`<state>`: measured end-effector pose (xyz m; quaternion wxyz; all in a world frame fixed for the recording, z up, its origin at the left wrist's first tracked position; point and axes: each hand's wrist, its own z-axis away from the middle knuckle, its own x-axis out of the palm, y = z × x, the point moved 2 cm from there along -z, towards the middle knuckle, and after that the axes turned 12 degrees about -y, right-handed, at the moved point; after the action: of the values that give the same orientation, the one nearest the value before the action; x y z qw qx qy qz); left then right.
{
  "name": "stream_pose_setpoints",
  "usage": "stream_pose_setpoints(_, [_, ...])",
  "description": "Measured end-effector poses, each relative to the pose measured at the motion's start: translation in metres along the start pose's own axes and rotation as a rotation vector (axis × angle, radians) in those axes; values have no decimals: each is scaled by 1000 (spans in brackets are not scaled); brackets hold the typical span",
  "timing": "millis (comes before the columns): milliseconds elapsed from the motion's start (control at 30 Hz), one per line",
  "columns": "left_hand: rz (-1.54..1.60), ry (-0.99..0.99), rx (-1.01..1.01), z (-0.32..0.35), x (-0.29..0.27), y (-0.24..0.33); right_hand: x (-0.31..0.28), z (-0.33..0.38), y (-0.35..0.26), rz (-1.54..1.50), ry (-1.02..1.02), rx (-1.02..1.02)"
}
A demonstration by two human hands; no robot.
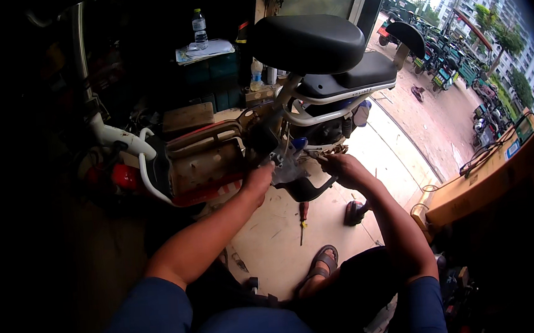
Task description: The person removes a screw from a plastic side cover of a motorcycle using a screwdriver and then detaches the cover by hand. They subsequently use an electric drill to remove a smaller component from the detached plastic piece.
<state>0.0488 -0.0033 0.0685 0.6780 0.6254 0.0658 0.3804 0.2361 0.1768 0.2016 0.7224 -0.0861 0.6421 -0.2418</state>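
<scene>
At mid-frame, under the seat [306, 43], the left hand [259, 180] curls closed against the scooter's frame [205, 161]; the right hand [340, 164] pinches a small part, hard to make out. Frame looks heavy, stiff, likely greasy; best gripped by its tubes.

Dim interior, glaring daylight right.

Screwdriver [303, 218] on floor [272, 240] below scooter [311, 89]; bottle [199, 29] behind, on stack [208, 71]
</scene>
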Motion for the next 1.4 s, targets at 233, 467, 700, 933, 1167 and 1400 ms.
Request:
stream_pose_setpoints(233, [107, -38, -61, 9, 9, 15, 19, -29, 14, -18, -35, -113])
stream_pose_setpoints(467, [138, -44, -67, 10, 12, 13, 37, -50, 29, -13, -62, -93])
stream_pose_setpoints(700, [219, -74, -115, 13, 9, 15, 33, -45, 11, 17, 3, -156])
stream_pose_setpoints(933, [159, -45, -107, 10, 12, 11, 27, -42, 7, -9, -34, 69])
stream_pose_setpoints(1167, [182, -73, -115, 6, 11, 6, 31, -44, 14, 51, -12, -11])
stream_pose_setpoints(1400, [145, -32, -178, 7, 10, 2, 20, -44, -13, 275, 65, 99])
